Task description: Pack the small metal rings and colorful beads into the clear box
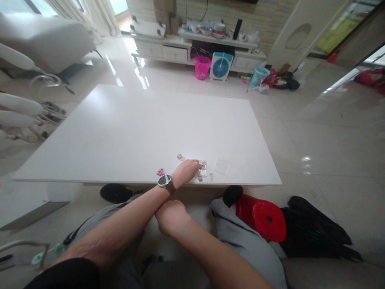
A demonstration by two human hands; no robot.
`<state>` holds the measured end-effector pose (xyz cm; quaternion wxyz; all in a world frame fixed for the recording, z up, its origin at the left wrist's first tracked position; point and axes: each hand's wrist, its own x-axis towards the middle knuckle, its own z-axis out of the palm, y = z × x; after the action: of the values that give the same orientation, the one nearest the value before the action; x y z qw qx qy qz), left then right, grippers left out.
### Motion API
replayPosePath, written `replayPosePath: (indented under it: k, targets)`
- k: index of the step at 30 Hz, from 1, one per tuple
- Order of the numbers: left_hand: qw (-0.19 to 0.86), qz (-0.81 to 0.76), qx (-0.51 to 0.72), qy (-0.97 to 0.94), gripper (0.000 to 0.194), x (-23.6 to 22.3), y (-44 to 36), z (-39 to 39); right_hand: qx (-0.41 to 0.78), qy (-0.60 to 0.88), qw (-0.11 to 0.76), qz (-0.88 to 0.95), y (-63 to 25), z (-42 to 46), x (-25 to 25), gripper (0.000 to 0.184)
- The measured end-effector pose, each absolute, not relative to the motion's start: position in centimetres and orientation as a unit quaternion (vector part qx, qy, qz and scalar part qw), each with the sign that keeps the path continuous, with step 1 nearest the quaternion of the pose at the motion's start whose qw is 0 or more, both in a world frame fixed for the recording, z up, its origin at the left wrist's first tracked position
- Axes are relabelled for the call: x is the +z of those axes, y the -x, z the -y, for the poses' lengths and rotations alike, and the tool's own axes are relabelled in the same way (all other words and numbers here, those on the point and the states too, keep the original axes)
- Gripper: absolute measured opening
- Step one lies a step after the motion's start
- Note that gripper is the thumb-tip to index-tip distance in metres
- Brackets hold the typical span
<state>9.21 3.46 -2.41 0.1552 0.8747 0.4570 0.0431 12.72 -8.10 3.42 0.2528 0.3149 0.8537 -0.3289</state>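
Note:
My left hand [188, 170], with a watch [165, 180] on its wrist, reaches over the table's near edge to a small clear box [204, 173]. Its fingertips are drawn together at the box, by small gold-coloured pieces [203, 164]; what they pinch, if anything, is too small to make out. Below the table edge, my right hand [172, 216] is bent against my left forearm, its fingers hidden. Ring-like pieces [180, 157] lie beyond my left hand. Small pink, orange and blue pieces [160, 171] lie left of it. Right of the box are a small shiny piece [211, 176] and a clear square lid [221, 165].
The white table [144, 124] spans the middle of the view. A red stool [268, 220] and a black bag [315, 228] are at the right by my leg. Beyond the table stand a pink basket [202, 68], a blue fan [221, 66] and a cabinet [176, 54].

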Motion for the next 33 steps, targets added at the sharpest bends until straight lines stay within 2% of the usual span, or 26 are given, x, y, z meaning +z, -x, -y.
replayPosePath:
  k: [7,12,16,20,24,33]
  targets:
    - [0.187,-0.509,0.059,-0.838,0.029,-1.4,-8.3,-4.2,-0.321,-0.305,0.242,-0.863,-12.9,8.0,3.2,0.026]
    - [0.185,-0.6,0.084,-0.773,0.029,-0.8,-4.1,-6.5,-0.317,-0.304,0.239,-0.866,-13.0,8.0,3.5,0.026]
    - [0.19,-0.641,0.074,-0.74,0.032,-2.4,-1.2,-7.1,-0.314,-0.313,0.228,-0.867,-13.0,8.0,3.9,0.025]
    - [0.202,-0.62,0.115,-0.75,0.037,-4.8,-0.7,-6.7,-0.309,-0.314,0.223,-0.87,-13.1,8.1,4.0,0.027]
    - [0.216,-0.595,0.121,-0.765,0.026,-6.2,-1.0,-6.7,-0.306,-0.311,0.214,-0.874,-13.1,8.1,4.0,0.026]
    - [0.215,-0.637,0.111,-0.732,0.022,-6.2,-1.4,-6.9,-0.312,-0.307,0.226,-0.87,-13.2,7.9,4.3,0.026]
